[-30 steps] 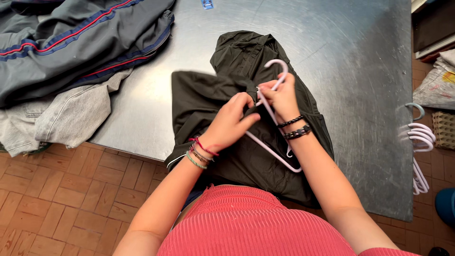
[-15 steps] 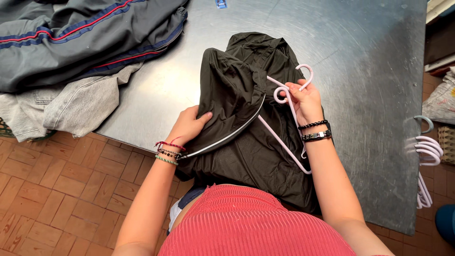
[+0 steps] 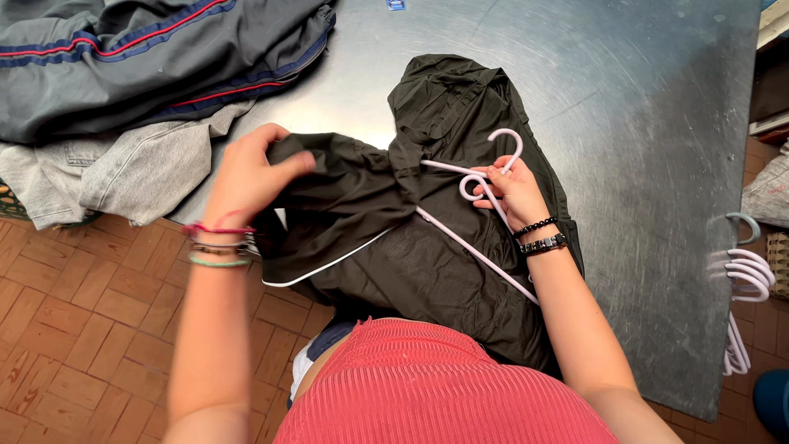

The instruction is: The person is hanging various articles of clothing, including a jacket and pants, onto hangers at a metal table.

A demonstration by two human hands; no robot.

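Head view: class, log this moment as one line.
left hand: lifts dark jacket flap | right hand: grips pink hanger | metal table

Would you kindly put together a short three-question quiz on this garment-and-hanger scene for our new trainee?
1. True or false: the right hand grips the pink hanger near its hook.
2. What is the left hand lifting? A) grey jeans B) a flap of the dark jacket C) a spare hanger
3. What hangs off the metal table at its right edge?

Key:
1. True.
2. B.
3. A bunch of spare hangers.
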